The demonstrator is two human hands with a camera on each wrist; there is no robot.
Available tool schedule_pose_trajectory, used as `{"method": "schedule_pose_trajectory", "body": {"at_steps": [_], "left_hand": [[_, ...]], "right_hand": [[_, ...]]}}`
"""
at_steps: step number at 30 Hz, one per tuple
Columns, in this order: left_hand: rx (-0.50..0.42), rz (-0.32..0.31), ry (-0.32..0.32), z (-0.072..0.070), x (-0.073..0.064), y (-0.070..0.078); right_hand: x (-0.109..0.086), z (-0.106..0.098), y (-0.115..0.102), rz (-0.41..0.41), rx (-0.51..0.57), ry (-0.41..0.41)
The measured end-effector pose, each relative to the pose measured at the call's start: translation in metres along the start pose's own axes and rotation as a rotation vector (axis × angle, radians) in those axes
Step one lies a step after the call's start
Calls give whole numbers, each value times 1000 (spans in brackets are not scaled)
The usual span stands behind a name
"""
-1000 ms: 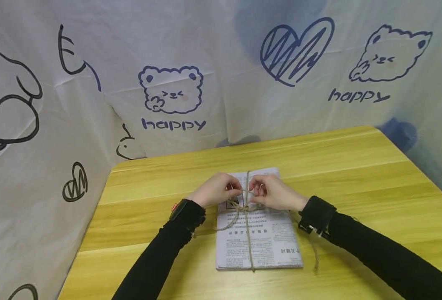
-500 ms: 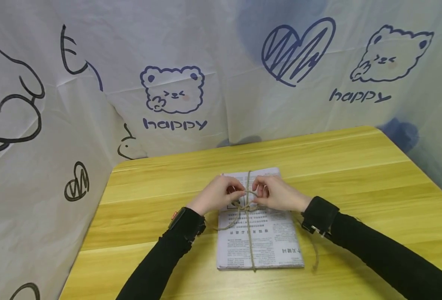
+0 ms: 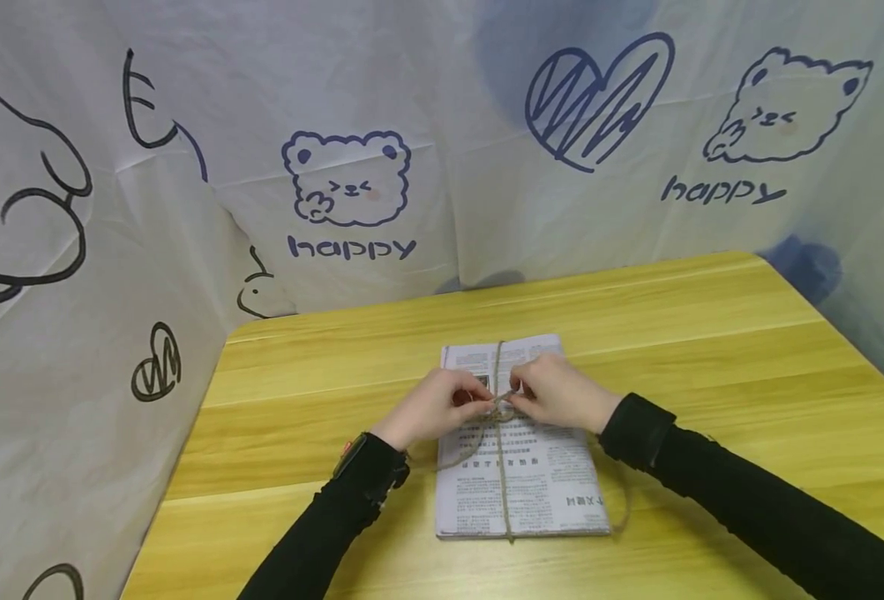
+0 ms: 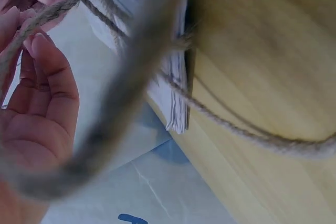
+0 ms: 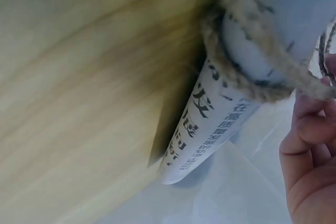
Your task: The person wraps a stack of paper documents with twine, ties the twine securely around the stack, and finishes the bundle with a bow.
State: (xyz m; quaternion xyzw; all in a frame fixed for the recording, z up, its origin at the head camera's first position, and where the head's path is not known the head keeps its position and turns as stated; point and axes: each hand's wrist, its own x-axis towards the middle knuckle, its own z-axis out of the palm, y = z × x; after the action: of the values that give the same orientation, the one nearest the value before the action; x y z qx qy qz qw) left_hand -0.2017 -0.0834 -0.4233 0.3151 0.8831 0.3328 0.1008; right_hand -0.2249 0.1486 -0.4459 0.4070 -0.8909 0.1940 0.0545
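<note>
A stack of folded newspapers [image 3: 471, 500] lies on the wooden table, with jute twine [image 3: 505, 487] running lengthwise and crosswise around it. Over the crossing near the middle, my left hand [image 3: 440, 406] pinches a piece of twine between thumb and fingertips. My right hand [image 3: 564, 395] pinches twine just opposite, the fingertips of both hands close together. In the left wrist view, a strand of twine [image 4: 52, 11] passes by the curled fingers [image 4: 55, 77], and a thick blurred loop crosses the foreground. The right wrist view shows twine [image 5: 231, 80] wrapped round the stack's folded edge [image 5: 202, 124].
The yellow wood-grain table [image 3: 322, 392] extends around the stack. A white cloth [image 3: 471, 108] with drawn bears and hearts hangs behind and at both sides. Loose twine ends trail off the stack at left and right.
Both hands have moved slightly down toward the twine crossing, the left one more, and their fingertips now cover the knot area. The loose twine end at right has shifted toward the stack.
</note>
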Motion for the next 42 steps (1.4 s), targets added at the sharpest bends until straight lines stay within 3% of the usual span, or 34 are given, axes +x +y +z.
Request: {"method": "schedule_pose_trajectory", "body": {"at_steps": [8, 17, 21, 28, 33, 37, 42], "left_hand": [[12, 10, -57, 7, -4, -2], [-39, 20, -90, 11, -6, -2], [-114, -32, -84, 8, -5, -6], [-216, -134, -4, 5, -1, -12], [-163, -155, 8, 6, 3, -15], [-105, -138, -24, 5, 5, -17], [-121, -178, -72, 7, 4, -18]], "right_hand": [[0, 5, -1, 5, -50, 59], [-2, 8, 0, 47, 82, 58], [-3, 7, 0, 37, 118, 59], [-4, 8, 0, 32, 140, 63], [-5, 8, 0, 39, 145, 70], [-5, 7, -1, 54, 168, 64], [-6, 8, 0, 73, 192, 64]]}}
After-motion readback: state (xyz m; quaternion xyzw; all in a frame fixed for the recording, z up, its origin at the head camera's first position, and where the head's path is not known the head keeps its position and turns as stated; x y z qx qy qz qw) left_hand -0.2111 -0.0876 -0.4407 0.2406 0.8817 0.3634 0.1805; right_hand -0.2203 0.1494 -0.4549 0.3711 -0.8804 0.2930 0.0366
